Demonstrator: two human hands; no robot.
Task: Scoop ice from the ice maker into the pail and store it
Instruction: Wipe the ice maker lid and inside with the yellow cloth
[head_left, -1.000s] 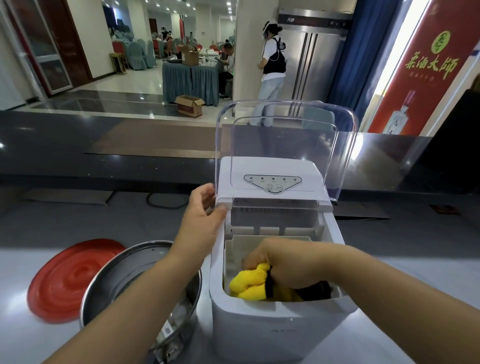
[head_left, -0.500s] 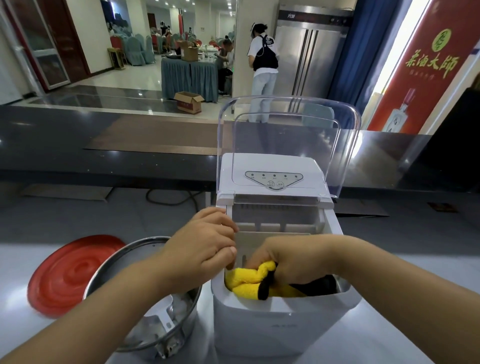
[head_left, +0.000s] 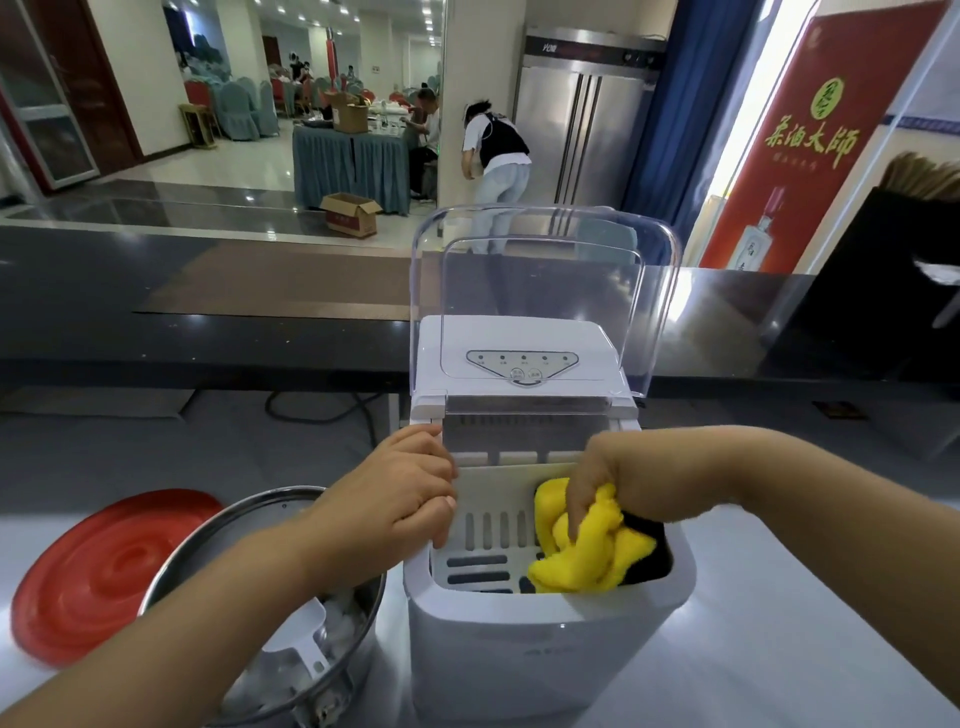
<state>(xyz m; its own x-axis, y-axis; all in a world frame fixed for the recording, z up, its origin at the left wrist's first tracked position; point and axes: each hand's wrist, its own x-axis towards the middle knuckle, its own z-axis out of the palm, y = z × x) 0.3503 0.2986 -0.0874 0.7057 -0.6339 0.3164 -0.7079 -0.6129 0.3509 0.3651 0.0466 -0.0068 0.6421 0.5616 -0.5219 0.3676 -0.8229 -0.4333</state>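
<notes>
Ice maker (head_left: 545, 639): a white unit standing on the pale counter (head_left: 779, 649), with its clear lid (head_left: 545, 270) raised upright behind the control panel (head_left: 522, 366). The opening is exposed, and the white slotted basket (head_left: 493, 525) inside shows no ice in the part that can be seen. Left hand (head_left: 400, 499): its fingers are curled over the left edge of the opening and grip the unit there, with the forearm crossing above the pail. Right hand (head_left: 618, 478): it is lowered into the right side of the basket, fingers closed round a bunched yellow cloth (head_left: 587, 556) that has a black part showing beside it. The cloth lies against the basket floor and right wall. Pail (head_left: 208, 530): round, of bright steel, it stands just beside the ice maker on its left, touching it or very nearly so. It holds ice (head_left: 343, 613), and a white scoop (head_left: 298, 634) lies in the ice with its handle pointing toward the person. The near part of the pail is hidden by the left forearm. A red round lid (head_left: 104, 571) lies flat on the counter left of the pail, and the pail's rim overlaps it from this view.
</notes>
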